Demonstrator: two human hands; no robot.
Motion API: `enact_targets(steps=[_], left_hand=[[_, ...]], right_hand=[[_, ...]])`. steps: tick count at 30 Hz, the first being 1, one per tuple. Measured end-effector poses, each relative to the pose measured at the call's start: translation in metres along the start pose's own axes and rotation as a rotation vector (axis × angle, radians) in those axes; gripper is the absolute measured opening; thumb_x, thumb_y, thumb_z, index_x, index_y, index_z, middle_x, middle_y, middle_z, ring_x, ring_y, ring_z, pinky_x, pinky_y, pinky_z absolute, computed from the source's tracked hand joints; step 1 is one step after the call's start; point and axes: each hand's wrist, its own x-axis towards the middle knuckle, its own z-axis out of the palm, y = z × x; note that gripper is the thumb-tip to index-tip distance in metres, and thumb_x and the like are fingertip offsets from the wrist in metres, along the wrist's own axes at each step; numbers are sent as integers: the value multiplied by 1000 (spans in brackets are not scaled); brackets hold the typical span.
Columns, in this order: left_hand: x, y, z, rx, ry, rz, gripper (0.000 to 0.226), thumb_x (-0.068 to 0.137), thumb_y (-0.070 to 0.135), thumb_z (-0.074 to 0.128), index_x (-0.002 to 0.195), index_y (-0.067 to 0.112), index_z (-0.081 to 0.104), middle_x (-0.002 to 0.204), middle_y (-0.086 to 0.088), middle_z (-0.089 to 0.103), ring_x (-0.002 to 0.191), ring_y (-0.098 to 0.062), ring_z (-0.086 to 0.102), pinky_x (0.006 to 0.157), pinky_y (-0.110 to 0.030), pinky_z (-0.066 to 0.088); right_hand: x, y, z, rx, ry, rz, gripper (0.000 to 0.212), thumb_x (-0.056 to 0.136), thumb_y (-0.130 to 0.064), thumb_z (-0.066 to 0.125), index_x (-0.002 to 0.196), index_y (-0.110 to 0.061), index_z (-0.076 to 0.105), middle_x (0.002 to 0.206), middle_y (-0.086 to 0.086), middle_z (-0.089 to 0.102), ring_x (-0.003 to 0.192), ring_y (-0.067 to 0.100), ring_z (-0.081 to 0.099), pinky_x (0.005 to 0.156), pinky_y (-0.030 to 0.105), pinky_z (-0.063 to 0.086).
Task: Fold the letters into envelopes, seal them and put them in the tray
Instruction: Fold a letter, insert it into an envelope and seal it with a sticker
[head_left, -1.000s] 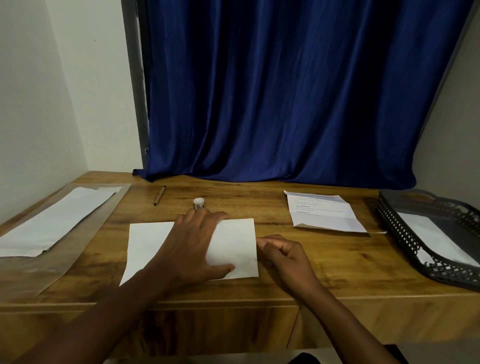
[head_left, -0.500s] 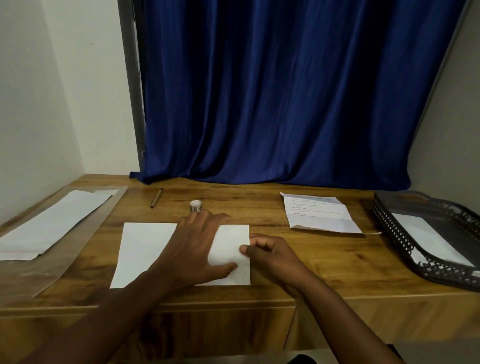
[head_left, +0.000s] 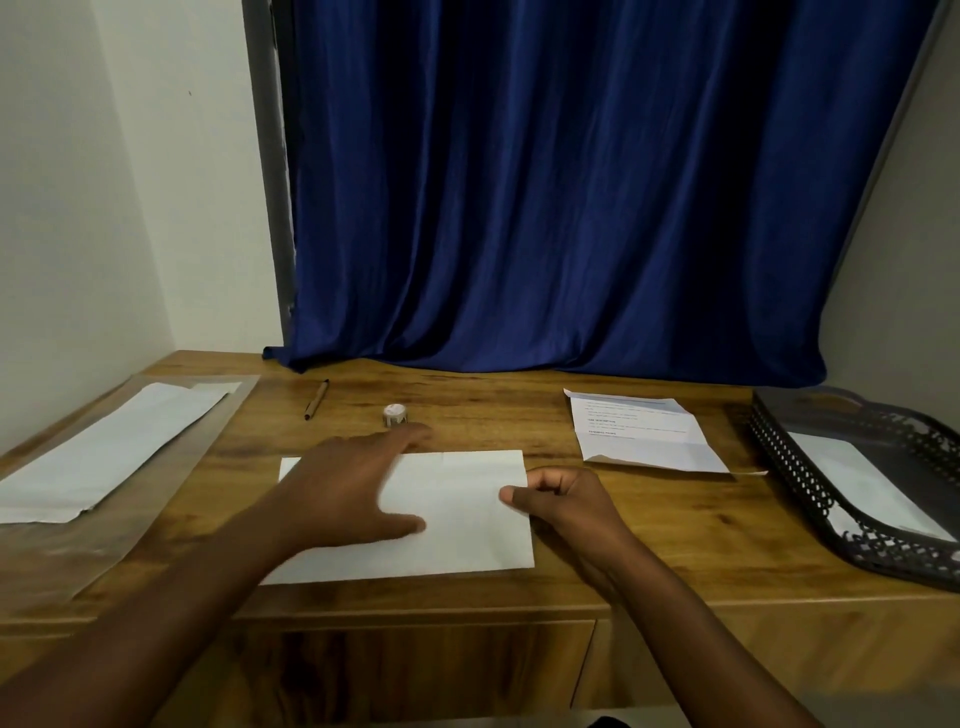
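Observation:
A white folded letter (head_left: 457, 514) lies flat near the front edge of the wooden table (head_left: 649, 525). My left hand (head_left: 348, 493) lies spread and flat on its left half, pressing it down. My right hand (head_left: 561, 501) has curled fingers and pinches the sheet's right edge with the thumb on top. A printed letter lying on an envelope (head_left: 644, 434) sits to the right. The black mesh tray (head_left: 810, 467) at the far right holds a white envelope (head_left: 852, 478).
A clear plastic sleeve with white envelopes (head_left: 109, 447) lies at the left. A brown pen (head_left: 317, 399) and a small roll of tape (head_left: 395, 414) lie behind the sheet. A blue curtain (head_left: 571, 208) hangs at the back.
My left hand has slid leftward along the sheet, uncovering more of its right half. My right hand stays at the right edge, gripping it. The camera view shifted slightly.

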Motion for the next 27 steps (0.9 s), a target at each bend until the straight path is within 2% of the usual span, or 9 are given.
enact_targets(steps=[4, 6, 9, 13, 15, 17, 20, 23, 27], left_hand=[[-3, -17, -13, -72, 10, -24, 71, 76, 62, 78, 138, 54, 45, 140, 24, 56, 120, -2, 54, 91, -24, 47], [-1, -16, -20, -54, 93, -29, 61, 77, 57, 79, 132, 50, 54, 134, 25, 59, 117, -3, 56, 88, -25, 46], [6, -9, -35, 33, 263, 55, 38, 81, 50, 78, 117, 45, 66, 118, 23, 67, 104, -5, 62, 83, -29, 51], [11, 0, -40, 130, 432, 137, 19, 83, 36, 78, 97, 40, 66, 104, 18, 70, 93, -8, 64, 72, -36, 54], [10, 0, -27, 142, 452, 143, 23, 82, 26, 77, 98, 37, 64, 107, 13, 69, 94, -13, 64, 73, -34, 52], [7, -2, -5, 100, 377, 104, 29, 85, 22, 71, 108, 36, 59, 119, 7, 68, 103, -16, 63, 79, -32, 49], [-7, -8, 28, -11, 50, -36, 43, 95, 51, 57, 135, 44, 42, 151, 11, 46, 134, -13, 45, 108, -35, 42], [-18, -10, 46, -34, -307, -26, 82, 90, 80, 22, 161, 39, 9, 170, 11, 0, 157, -13, -3, 128, -42, 3], [-16, -14, 55, 20, -321, -13, 86, 90, 79, 12, 162, 34, -3, 169, 10, -13, 155, -10, -16, 127, -42, -6]], right_hand=[[5, -10, -9, 43, 117, -7, 38, 72, -5, 90, 97, -3, 61, 90, 14, 75, 86, 34, 71, 71, 38, 62], [9, -27, -10, -111, 144, -54, 56, 70, -11, 92, 114, -14, 58, 99, 5, 74, 89, 22, 72, 68, 24, 60], [21, -52, -15, -454, 119, -318, 79, 71, -27, 93, 136, -43, 51, 114, -18, 67, 101, 2, 64, 79, 16, 55], [33, -63, -15, -772, 132, -666, 27, 86, -28, 77, 109, -40, 74, 112, -22, 70, 107, 0, 63, 90, 32, 54], [33, -57, -12, -923, 149, -754, 22, 86, -19, 73, 102, -34, 78, 110, -20, 73, 107, 4, 65, 92, 37, 55], [30, -43, -8, -1065, 110, -730, 26, 89, -17, 72, 108, -33, 77, 117, -16, 73, 111, 5, 64, 93, 36, 56], [21, -12, -5, -1173, -117, -533, 35, 92, -45, 67, 125, -36, 68, 138, -16, 63, 127, 2, 54, 106, 32, 48], [17, 13, -5, -1181, -258, -360, 62, 87, -75, 54, 140, -42, 54, 155, -20, 45, 144, -1, 36, 118, 30, 35], [21, 17, -3, -1170, -258, -336, 68, 91, -77, 44, 149, -42, 44, 163, -18, 33, 150, -1, 23, 120, 27, 23]])
